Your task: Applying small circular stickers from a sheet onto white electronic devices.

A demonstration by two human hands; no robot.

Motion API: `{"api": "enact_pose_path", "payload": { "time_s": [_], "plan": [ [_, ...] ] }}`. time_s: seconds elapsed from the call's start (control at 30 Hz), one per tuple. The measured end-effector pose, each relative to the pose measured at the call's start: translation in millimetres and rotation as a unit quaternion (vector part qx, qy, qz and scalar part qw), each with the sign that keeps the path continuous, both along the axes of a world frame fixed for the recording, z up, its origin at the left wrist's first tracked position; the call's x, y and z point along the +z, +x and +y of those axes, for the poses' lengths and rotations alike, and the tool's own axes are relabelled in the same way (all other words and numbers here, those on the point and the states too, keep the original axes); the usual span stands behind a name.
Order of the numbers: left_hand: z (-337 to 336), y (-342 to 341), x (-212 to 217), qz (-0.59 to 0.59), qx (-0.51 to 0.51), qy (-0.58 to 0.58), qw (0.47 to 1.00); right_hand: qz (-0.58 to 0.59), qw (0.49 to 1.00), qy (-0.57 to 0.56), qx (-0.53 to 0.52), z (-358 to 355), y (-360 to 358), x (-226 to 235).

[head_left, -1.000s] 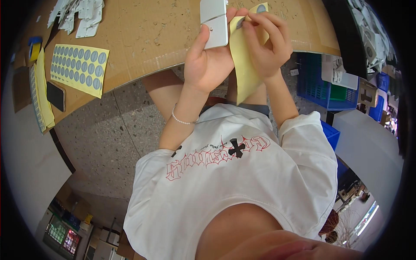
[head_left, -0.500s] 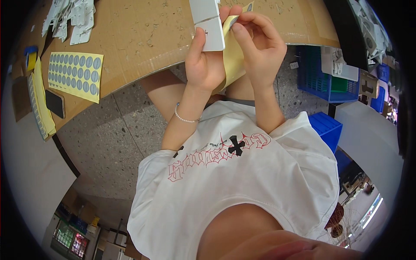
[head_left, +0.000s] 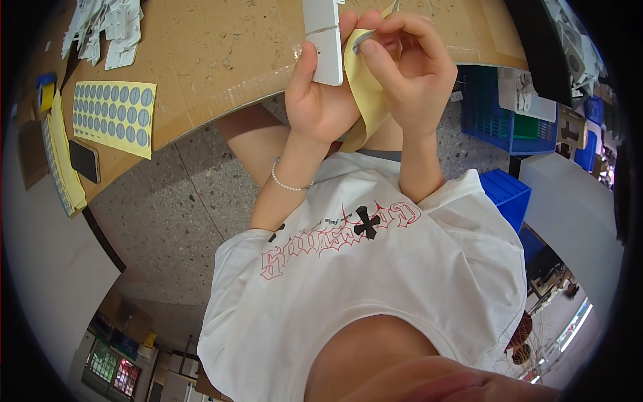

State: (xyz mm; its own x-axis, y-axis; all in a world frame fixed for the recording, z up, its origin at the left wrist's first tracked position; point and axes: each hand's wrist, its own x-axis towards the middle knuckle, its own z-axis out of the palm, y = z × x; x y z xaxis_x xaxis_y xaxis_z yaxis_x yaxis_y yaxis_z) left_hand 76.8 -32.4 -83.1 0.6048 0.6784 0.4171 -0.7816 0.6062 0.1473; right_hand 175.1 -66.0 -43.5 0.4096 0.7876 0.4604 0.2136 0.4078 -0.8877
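Note:
My left hand (head_left: 323, 107) is closed on a flat white plastic piece (head_left: 325, 52) with a seam across it, thumb resting on its face. A bent yellow sticker sheet (head_left: 367, 87) hangs between my hands, its upper part near the left fingertips. With thumb and forefinger, my right hand (head_left: 422, 77) pinches at a grey oval sticker (head_left: 362, 41) on the sheet's folded edge. The sticker looks partly lifted from the backing. Both hands are just over the near edge of the cardboard-covered table (head_left: 221, 60).
Another yellow sheet of round grey stickers (head_left: 114, 117) lies at the table's left. Beside it are a phone (head_left: 85, 161) and stacked yellow sheets (head_left: 61, 157). White plastic parts (head_left: 120, 33) are piled at far left. Blue crates (head_left: 509, 127) stand at the right.
My right hand has shifted slightly right and the sheet has bent further, showing more of the grey sticker. The white piece has tilted a little and moved slightly down.

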Motion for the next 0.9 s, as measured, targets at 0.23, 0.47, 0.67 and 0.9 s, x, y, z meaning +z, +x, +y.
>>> {"api": "enact_pose_path", "payload": {
  "time_s": [0.23, 0.47, 0.67, 0.9],
  "plan": [
    [-7, -2, -4, -0.005, 0.012, -0.212, 0.977, -0.1, 0.994, 0.024, -0.024, -1, 1, -3],
    [-1, 7, -3, -0.018, -0.007, 0.0, 1.0, -0.049, 0.996, 0.03, -0.061, -5, -1, -4],
    [-4, 8, -2, -0.035, -0.002, 0.018, 0.999, -0.062, 0.997, 0.044, -0.032, -8, 3, -1],
    [-7, 4, 2, -0.053, -0.025, -0.007, 0.998, -0.051, 0.997, 0.057, -0.001, -8, 2, 0]
  ]
}}
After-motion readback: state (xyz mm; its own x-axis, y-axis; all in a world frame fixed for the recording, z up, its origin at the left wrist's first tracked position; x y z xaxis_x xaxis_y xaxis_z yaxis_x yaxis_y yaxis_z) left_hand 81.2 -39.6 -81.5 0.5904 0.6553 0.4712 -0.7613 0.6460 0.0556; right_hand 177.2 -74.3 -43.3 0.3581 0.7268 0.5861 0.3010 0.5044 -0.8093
